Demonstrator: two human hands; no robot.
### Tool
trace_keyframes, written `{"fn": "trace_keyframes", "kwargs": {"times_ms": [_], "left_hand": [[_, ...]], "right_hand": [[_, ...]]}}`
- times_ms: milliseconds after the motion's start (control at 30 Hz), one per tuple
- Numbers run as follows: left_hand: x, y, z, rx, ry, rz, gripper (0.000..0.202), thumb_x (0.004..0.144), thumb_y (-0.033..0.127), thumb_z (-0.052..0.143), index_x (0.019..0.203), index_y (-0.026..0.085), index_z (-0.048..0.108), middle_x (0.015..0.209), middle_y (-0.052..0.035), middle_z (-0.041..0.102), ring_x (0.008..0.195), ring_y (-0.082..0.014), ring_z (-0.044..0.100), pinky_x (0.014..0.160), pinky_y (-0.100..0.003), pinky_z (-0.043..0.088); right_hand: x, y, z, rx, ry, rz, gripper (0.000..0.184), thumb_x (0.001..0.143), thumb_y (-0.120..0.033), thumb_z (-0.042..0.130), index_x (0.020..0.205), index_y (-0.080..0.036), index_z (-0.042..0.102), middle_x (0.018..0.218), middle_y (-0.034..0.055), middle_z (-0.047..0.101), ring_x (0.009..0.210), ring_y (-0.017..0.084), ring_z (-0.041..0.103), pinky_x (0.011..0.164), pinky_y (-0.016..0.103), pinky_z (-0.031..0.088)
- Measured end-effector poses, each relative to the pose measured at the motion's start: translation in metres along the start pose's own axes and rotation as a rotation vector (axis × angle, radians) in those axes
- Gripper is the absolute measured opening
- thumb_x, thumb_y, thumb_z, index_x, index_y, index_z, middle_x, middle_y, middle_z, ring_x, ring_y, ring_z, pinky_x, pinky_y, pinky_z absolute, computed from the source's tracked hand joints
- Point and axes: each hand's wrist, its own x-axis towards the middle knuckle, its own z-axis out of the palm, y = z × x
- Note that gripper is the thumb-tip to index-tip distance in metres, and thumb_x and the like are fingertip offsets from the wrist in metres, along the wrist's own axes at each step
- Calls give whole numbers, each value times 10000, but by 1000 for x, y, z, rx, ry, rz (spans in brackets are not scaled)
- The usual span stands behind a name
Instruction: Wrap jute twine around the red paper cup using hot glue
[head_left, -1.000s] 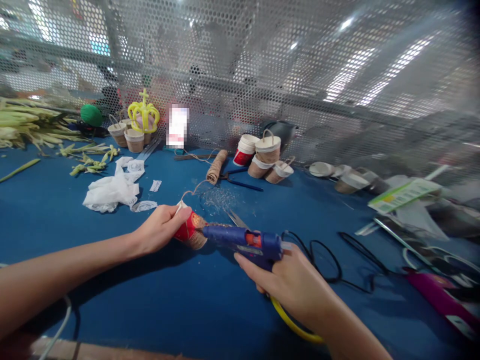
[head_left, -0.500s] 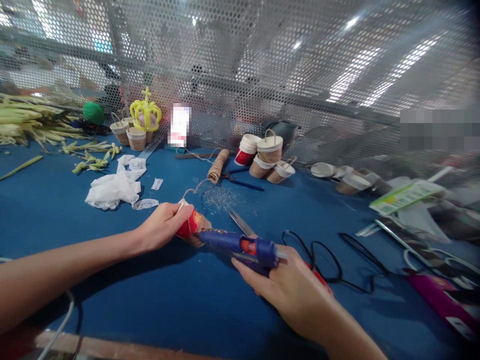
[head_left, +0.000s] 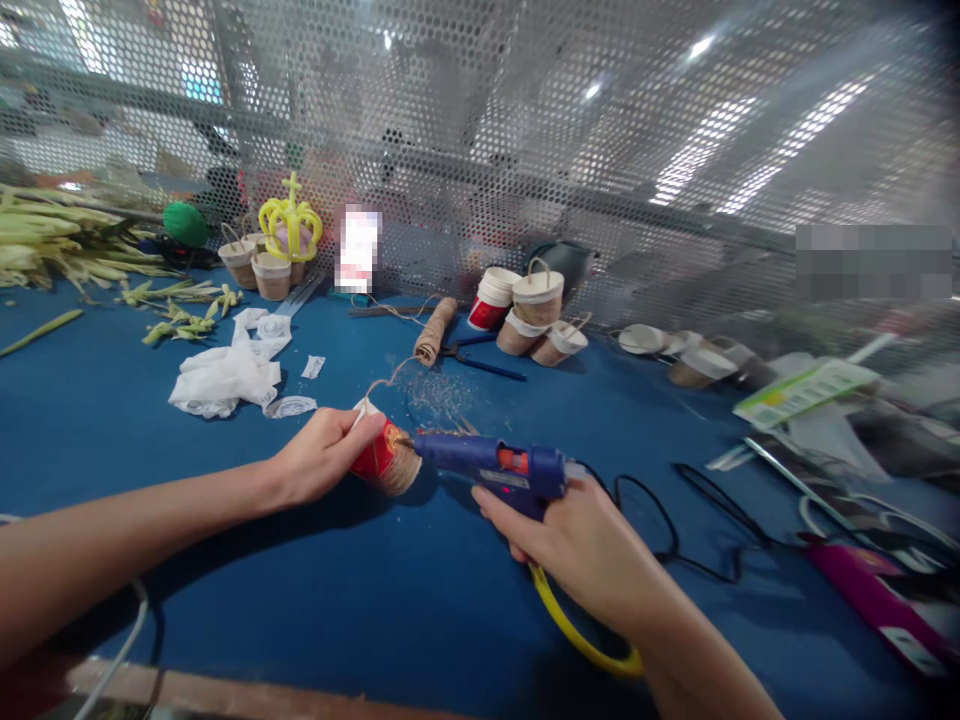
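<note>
My left hand [head_left: 322, 450] is closed round the rim end of a red paper cup [head_left: 375, 452], which lies tilted with its base to the right. Twine is wound about the base end of this cup, and a strand runs from its rim to a twine roll [head_left: 435, 332]. In my right hand [head_left: 577, 540] is a blue glue gun [head_left: 491, 465]. Its nozzle points left and meets, or nearly meets, the cup's side by the twine edge. Below my right hand shows a yellow loop handle [head_left: 574, 630], partly hidden.
Twine-wrapped cups [head_left: 538, 300] and blue-handled pliers [head_left: 487, 365] stand behind. Crumpled white paper [head_left: 225, 380], pale husks [head_left: 52, 240] and a yellow crown-shaped piece [head_left: 291, 225] lie left. A black cord [head_left: 645, 500] and a purple box-like object [head_left: 874, 595] are right.
The glue gun's nozzle has moved upward along the cup, and its body sits slightly higher and farther right. The yellow handle has come into sight; a metal blade is no longer visible. My left hand keeps its grip.
</note>
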Motion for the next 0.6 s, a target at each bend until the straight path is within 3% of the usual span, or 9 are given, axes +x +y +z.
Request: {"fn": "trace_keyframes", "kwargs": {"times_ms": [333,600], "left_hand": [[-1,3,0,95,15,21,443,803,495,298,529,152,358,527,43,261,499,-76,230,440,-210,203],[-2,2,0,91,18,18,450,799,501,303,546,144,407,520,43,275,486,-78,243,431,-207,210]], "right_hand": [[6,2,0,-12,13,-21,385,740,-306,503,382,-204,402,363,-28,480,368,102,496,439,194,445],[2,-3,-3,-17,13,-29,396,739,-301,503,370,-202,402,367,-32,472,367,96,483,443,198,440]]}}
